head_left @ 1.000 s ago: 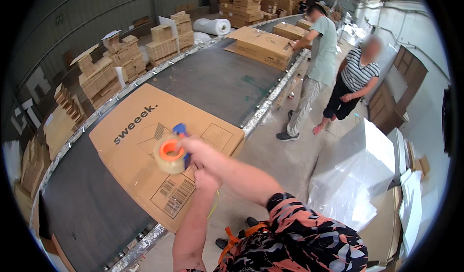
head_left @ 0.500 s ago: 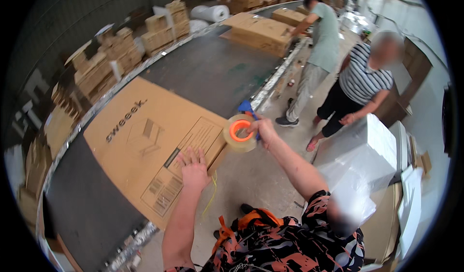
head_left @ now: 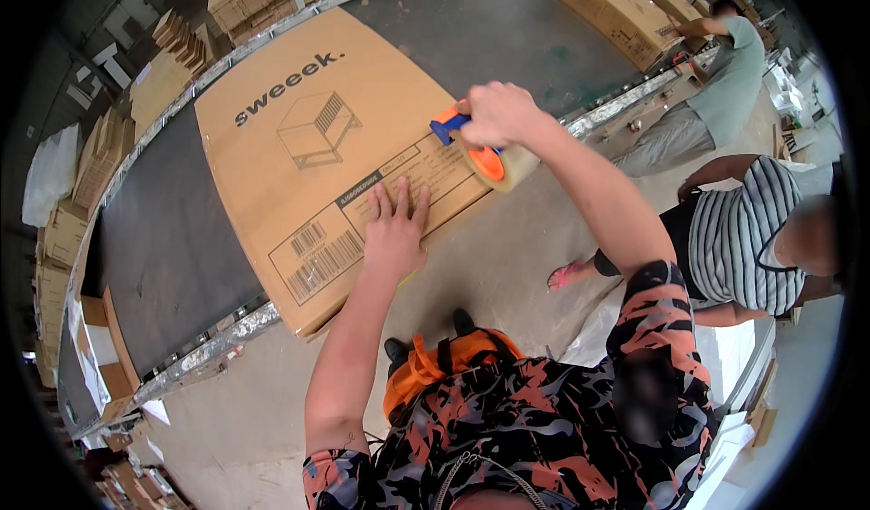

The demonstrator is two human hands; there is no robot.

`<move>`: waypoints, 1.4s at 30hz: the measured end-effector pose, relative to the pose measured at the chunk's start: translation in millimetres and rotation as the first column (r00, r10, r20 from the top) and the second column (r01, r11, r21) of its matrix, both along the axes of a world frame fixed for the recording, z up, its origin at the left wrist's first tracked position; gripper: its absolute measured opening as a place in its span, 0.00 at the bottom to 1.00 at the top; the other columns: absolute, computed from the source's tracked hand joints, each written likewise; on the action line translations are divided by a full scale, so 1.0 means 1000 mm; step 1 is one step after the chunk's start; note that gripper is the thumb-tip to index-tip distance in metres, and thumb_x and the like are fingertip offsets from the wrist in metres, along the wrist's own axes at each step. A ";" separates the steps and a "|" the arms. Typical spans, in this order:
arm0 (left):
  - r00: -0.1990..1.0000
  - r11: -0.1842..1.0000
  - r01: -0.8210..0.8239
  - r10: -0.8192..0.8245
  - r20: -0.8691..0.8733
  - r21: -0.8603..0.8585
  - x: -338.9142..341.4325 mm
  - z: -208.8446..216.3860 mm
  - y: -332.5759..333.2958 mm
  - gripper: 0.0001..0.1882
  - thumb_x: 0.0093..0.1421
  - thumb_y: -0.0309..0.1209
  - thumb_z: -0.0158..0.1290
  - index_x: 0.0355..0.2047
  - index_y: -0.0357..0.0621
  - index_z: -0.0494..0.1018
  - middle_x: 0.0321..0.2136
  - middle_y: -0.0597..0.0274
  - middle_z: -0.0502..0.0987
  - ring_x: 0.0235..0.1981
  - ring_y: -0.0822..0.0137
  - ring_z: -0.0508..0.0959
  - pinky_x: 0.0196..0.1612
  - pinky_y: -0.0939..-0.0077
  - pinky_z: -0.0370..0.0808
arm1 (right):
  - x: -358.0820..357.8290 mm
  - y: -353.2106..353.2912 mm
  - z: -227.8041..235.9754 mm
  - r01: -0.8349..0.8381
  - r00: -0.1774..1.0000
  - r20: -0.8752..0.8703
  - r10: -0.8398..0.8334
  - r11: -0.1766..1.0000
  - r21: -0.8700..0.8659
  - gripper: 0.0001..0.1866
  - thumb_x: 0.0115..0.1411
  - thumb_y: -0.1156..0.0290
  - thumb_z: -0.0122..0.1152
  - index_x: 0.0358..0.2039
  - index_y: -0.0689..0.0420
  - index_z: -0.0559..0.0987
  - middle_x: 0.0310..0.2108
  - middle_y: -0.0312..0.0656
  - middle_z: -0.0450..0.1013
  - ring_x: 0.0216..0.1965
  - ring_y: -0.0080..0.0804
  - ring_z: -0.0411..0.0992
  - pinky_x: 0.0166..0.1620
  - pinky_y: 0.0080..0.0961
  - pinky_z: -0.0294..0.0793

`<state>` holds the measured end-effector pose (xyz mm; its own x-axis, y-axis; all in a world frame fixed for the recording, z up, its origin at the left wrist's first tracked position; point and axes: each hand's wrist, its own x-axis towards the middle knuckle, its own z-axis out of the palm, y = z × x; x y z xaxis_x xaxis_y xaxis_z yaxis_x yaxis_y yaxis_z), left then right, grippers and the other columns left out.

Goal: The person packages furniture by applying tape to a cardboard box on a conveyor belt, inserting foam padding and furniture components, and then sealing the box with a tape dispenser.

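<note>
While the right hand (head_left: 497, 113) grips a tape dispenser (head_left: 482, 152), fingers clenched over its blue and orange handle, the roll of clear tape hangs just past the near right edge of a large flat cardboard carton (head_left: 331, 147). Carton lies on a dark conveyor belt (head_left: 168, 238), its near corner overhanging the belt's metal side rail (head_left: 213, 347); printed top face shows a line drawing and barcode labels. Left hand (head_left: 395, 229) lies flat on the carton near that same edge, palm down, fingers spread, grasping nothing. Dispenser sits just beside the left hand's fingertips, apart from them. Further up the belt, another flat carton (head_left: 616, 7), with a person in a green shirt (head_left: 725, 84) leaning at it. A second person in a striped top (head_left: 743, 238) stands close on the right, on the concrete floor (head_left: 507, 265). Stacks of folded cardboard (head_left: 100, 147) line the far side of the belt.
</note>
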<state>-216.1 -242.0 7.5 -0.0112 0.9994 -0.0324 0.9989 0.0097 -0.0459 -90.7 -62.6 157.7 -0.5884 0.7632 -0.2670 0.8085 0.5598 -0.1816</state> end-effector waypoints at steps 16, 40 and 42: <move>1.000 0.995 0.002 -0.002 0.007 -0.097 0.005 0.005 0.010 0.49 0.47 0.43 0.60 0.67 0.54 0.49 0.67 0.47 0.48 0.65 0.36 0.51 0.67 0.51 0.47 | 0.105 -0.075 -0.102 0.007 0.955 0.296 0.029 0.993 -0.118 0.20 0.37 0.62 0.58 0.31 0.59 0.81 0.34 0.53 0.77 0.40 0.46 0.77 0.45 0.36 0.76; 1.000 0.999 -0.002 0.002 0.004 -0.040 -0.068 -0.002 -0.120 0.53 0.43 0.46 0.64 0.62 0.31 0.51 0.63 0.30 0.47 0.63 0.30 0.50 0.66 0.43 0.43 | 0.154 -0.210 -0.250 0.533 0.827 0.042 -0.561 0.758 -0.376 0.27 0.48 0.56 0.54 0.51 0.45 0.73 0.47 0.49 0.73 0.48 0.47 0.72 0.49 0.42 0.73; 0.974 0.967 0.187 -0.205 0.096 0.171 -0.106 -0.028 -0.151 0.54 0.41 0.46 0.65 0.61 0.26 0.51 0.60 0.26 0.52 0.61 0.28 0.53 0.64 0.40 0.48 | 0.142 -0.221 -0.217 0.444 0.851 -0.119 -0.511 0.822 -0.358 0.28 0.47 0.58 0.55 0.52 0.46 0.72 0.49 0.50 0.70 0.48 0.50 0.72 0.49 0.43 0.72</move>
